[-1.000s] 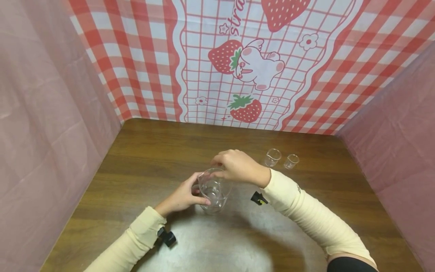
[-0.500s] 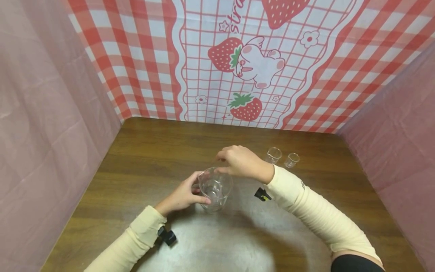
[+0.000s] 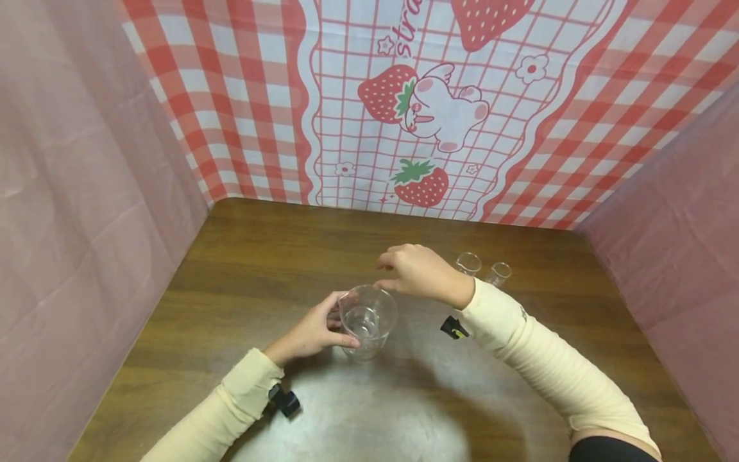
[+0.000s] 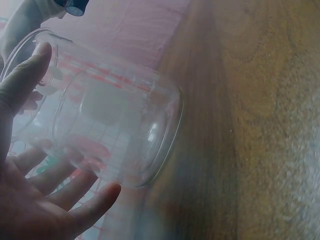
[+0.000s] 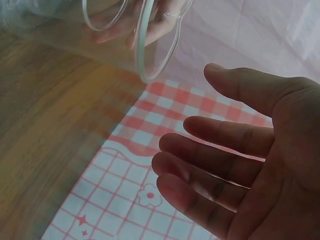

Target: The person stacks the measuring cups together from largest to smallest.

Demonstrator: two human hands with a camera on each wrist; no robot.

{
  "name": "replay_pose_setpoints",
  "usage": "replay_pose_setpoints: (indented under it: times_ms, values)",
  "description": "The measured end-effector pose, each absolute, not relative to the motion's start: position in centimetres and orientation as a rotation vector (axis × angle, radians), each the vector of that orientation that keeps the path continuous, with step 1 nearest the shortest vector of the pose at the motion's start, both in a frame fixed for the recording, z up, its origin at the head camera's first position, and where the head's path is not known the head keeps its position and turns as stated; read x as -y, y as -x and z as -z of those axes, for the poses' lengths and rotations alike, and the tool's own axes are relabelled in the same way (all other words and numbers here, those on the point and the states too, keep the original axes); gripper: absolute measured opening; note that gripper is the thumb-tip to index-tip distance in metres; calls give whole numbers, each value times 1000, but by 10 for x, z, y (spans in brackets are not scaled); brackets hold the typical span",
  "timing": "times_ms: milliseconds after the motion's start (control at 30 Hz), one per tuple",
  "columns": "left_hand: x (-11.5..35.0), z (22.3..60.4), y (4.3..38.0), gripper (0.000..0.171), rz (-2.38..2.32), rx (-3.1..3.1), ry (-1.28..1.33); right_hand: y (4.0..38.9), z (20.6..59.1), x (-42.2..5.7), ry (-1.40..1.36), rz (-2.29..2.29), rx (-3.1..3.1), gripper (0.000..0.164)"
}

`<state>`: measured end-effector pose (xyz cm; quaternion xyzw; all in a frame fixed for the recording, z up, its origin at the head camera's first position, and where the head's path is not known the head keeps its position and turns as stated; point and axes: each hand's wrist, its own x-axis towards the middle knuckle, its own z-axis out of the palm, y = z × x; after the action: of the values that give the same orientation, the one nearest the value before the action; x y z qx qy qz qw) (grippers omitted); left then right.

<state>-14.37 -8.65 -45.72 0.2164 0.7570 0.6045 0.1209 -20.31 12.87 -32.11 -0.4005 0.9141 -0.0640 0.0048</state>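
Observation:
A large clear glass beaker [image 3: 381, 314] stands upright on the wooden table, with a smaller glass beaker [image 4: 95, 112] nested inside it. My left hand [image 3: 314, 328] grips the large beaker from its left side, thumb in front and fingers around the back. Close to the beaker's far right rim, my right hand [image 3: 424, 273] is held in the air with nothing in it. In the right wrist view its fingers [image 5: 210, 152] are loosely bent and apart from the glass, and the inner rim shows within the outer one.
Two small glass beakers, a wider one [image 3: 468, 262] and a narrower one [image 3: 501, 271], stand behind the right forearm and are partly covered by it. A red checked strawberry cloth [image 3: 404, 128] hangs along the table's [image 3: 271, 244] far edge, with pink curtains [image 3: 86, 192] at the sides.
My right hand has drawn up and to the right, out from over the large beaker's mouth. The left hand keeps its hold, and the beaker has stayed in place.

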Motion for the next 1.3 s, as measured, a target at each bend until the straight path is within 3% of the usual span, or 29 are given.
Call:
replay_pose_setpoints:
  times_ms: [1300]
  values:
    - [86,457,143,84,-1772,-2214,-648,226,323,-164,1129,264,-2951,36]
